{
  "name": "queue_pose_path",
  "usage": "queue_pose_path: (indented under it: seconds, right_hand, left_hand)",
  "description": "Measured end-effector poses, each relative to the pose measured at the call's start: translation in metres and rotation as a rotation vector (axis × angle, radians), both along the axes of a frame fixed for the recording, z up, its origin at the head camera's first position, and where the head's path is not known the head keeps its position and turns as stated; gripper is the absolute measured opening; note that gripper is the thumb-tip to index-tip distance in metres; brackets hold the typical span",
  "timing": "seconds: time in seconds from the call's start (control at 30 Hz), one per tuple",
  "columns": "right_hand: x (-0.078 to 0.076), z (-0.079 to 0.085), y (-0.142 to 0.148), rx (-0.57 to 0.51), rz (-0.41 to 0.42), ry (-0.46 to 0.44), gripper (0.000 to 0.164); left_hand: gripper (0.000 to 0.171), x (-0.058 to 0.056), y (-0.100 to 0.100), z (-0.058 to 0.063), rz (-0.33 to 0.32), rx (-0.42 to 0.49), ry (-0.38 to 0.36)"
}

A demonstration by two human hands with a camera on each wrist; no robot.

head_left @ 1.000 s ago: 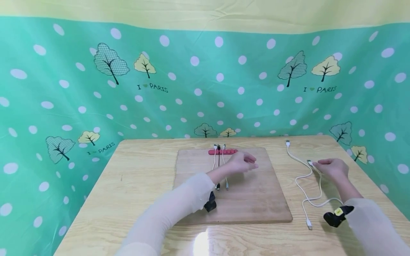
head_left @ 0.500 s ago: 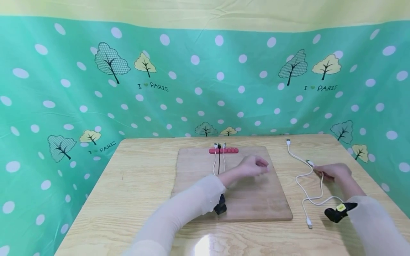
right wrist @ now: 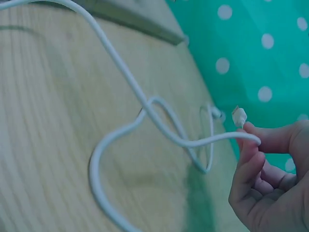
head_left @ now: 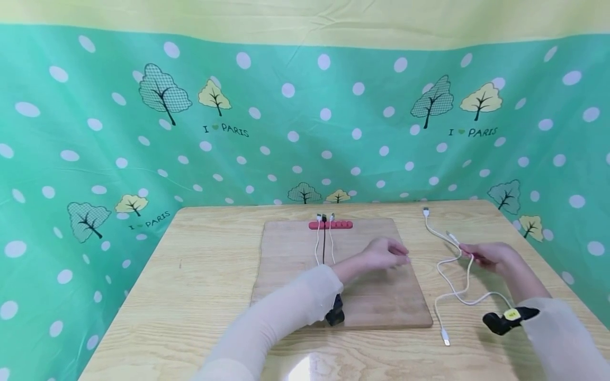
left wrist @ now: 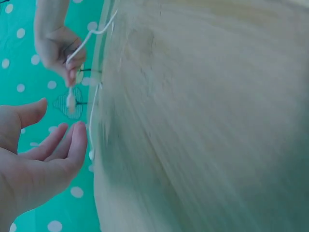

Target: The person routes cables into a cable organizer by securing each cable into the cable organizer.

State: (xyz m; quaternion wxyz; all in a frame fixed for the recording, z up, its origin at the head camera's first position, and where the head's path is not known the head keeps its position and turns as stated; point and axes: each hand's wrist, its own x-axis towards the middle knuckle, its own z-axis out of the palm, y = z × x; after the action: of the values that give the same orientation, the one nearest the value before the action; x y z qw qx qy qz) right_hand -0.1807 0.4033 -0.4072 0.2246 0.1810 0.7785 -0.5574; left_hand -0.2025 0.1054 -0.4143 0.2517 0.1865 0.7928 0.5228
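Observation:
My right hand [head_left: 495, 257] pinches a white USB cable [right wrist: 193, 143] just below its plug [right wrist: 239, 117], between thumb and fingers, lifted off the table. A second white cable [head_left: 433, 231] lies beside and across it, its plug pointing to the back edge. My left hand [head_left: 383, 254] hovers over the right part of the wooden board [head_left: 381, 301], holding nothing. In the left wrist view its fingers [left wrist: 72, 150] are loosely bent, thumb apart from them. At the board's back edge a red cable holder [head_left: 341, 225] carries two white cables and a black cable [head_left: 324, 241].
Free ends of the white cables trail over the table [head_left: 200, 275] on the right, one white plug [head_left: 445, 337] near the front. Green dotted cloth [head_left: 267, 116] hangs behind the table. Each wrist bears a black camera [head_left: 510, 319].
My left hand has moved right across the board, away from the red holder. My right hand has raised the cable plug off the table, and the trailing cable end near the front has shifted left.

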Motion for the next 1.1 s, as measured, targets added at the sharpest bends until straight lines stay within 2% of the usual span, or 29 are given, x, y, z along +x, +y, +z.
queue_pose_path:
  seconds: [0.1, 0.27, 0.47, 0.8, 1.1]
  right_hand:
    - [-0.003, 0.008, -0.008, -0.092, 0.041, 0.013, 0.034]
    - [-0.010, 0.018, -0.024, -0.241, 0.050, 0.013, 0.032]
    - [-0.014, 0.024, -0.037, -0.264, 0.045, 0.026, 0.035]
    - [-0.017, 0.029, -0.040, -0.333, -0.019, 0.035, 0.036]
    - [-0.022, 0.030, -0.051, -0.491, -0.088, 0.046, 0.029]
  left_hand:
    - [0.025, 0.004, 0.006, -0.002, -0.025, 0.006, -0.005]
    - [0.025, 0.013, 0.018, -0.007, -0.112, 0.054, -0.088]
    - [0.025, 0.025, 0.031, -0.012, -0.198, 0.091, -0.140]
    - [0.025, 0.031, 0.034, -0.012, -0.242, 0.185, -0.289]
    - [0.028, 0.028, 0.020, -0.016, -0.216, 0.220, -0.407]
